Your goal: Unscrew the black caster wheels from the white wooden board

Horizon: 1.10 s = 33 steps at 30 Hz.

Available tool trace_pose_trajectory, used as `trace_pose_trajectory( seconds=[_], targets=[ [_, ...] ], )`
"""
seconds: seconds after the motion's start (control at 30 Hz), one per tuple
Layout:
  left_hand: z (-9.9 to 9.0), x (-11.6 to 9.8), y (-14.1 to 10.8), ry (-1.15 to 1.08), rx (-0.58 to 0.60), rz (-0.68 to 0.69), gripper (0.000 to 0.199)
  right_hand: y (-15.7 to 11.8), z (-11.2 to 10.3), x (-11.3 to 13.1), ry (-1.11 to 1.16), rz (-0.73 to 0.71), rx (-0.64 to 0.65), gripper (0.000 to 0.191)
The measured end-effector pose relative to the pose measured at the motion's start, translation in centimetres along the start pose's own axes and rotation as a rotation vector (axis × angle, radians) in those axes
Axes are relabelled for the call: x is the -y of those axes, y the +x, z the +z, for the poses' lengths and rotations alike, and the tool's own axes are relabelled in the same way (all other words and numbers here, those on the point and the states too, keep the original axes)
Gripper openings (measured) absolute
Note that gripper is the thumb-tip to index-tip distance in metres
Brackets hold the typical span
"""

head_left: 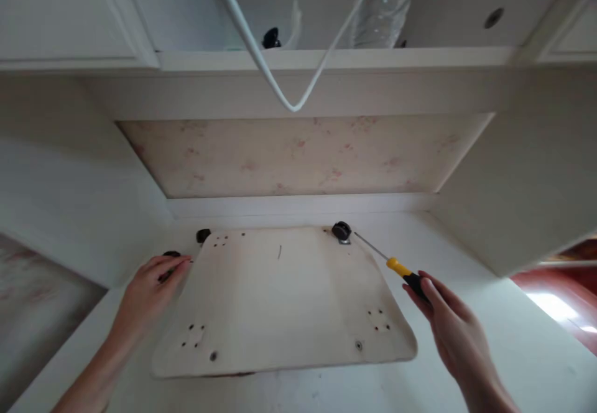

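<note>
A white board [289, 301] with rounded corners and groups of small screw holes lies on the white surface. At its far right corner a black caster wheel [342, 231] stands on a metal plate. My right hand [450, 323] is closed around the black and yellow handle of a screwdriver [398, 268], whose tip points at this caster. My left hand [153, 282] is beside the board's left edge, its fingertips pinched together near a tiny dark spot too small to name. Partly hidden by these fingers is a black object [171, 254]. Another black caster [203, 235] lies by the far left corner.
A white cable [293, 107] hangs in a V from above. Behind it an open cabinet shelf [326, 60] holds a clear plastic item [385, 9] and a small black object [271, 38]. White panels enclose both sides, and flowered wallpaper [298, 155] covers the back.
</note>
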State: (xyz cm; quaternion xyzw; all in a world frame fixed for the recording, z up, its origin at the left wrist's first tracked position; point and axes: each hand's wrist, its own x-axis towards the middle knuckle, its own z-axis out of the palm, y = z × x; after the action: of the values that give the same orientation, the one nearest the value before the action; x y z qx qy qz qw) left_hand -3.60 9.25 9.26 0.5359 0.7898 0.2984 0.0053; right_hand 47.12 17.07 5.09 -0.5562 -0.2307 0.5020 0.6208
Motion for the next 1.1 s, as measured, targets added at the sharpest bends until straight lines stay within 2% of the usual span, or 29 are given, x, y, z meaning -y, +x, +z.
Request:
trace_pose_trajectory(
  seconds=[0.07, 0.17, 0.37, 0.47, 0.57, 0.63, 0.7, 0.77, 0.83, 0.9, 0.97, 1.1],
  targets=[
    [-0.4, 3.8, -1.6, 0.04, -0.006, -0.048, 0.035, 0.5, 0.5, -0.3, -0.084, -0.023, 0.01, 0.047],
    [0.6, 6.9, -3.2, 0.079, 0.042, -0.032, 0.029, 0.7, 1.3, -0.5, -0.195, -0.006, 0.015, 0.042],
    [3.9, 8.1, -3.7, 0.094, 0.122, 0.07, 0.032, 0.0, 2.5, -0.8, -0.27, -0.023, -0.003, 0.041],
    [4.5, 8.6, -2.8, 0.067, 0.133, 0.118, 0.032, -0.4, 2.8, -0.9, -0.27, -0.014, -0.023, 0.042],
    [4.1, 8.4, -1.8, 0.05, 0.071, 0.121, 0.038, -1.0, 3.2, -0.9, -0.255, 0.005, -0.019, 0.038],
    [3.4, 6.5, -1.6, 0.03, 0.032, 0.141, 0.035, -1.6, 3.5, -0.9, -0.248, -0.013, -0.028, 0.037],
    [2.4, 2.9, -2.1, -0.015, 0.036, 0.216, 0.03, -2.3, 3.8, -0.9, -0.239, -0.026, -0.033, 0.04],
    [1.7, -1.9, -3.0, -0.088, 0.137, 0.36, 0.027, -2.9, 4.0, -1.0, -0.222, -0.022, -0.031, 0.044],
    [1.9, -6.9, -3.7, -0.143, 0.313, 0.47, 0.026, -3.4, 4.2, -1.4, -0.208, -0.016, -0.022, 0.047],
    [3.4, -11.2, -3.5, -0.125, 0.409, 0.537, 0.025, -3.8, 4.3, -1.8, -0.202, -0.015, -0.006, 0.049],
    [6.0, -14.3, -2.4, -0.087, 0.468, 0.57, 0.024, -4.1, 4.5, -2.2, -0.197, -0.018, 0.009, 0.05],
    [11.8, -18.0, 0.8, -0.037, 0.51, 0.57, 0.02, -4.6, 4.8, -2.4, -0.189, -0.02, 0.032, 0.053]
  ],
)
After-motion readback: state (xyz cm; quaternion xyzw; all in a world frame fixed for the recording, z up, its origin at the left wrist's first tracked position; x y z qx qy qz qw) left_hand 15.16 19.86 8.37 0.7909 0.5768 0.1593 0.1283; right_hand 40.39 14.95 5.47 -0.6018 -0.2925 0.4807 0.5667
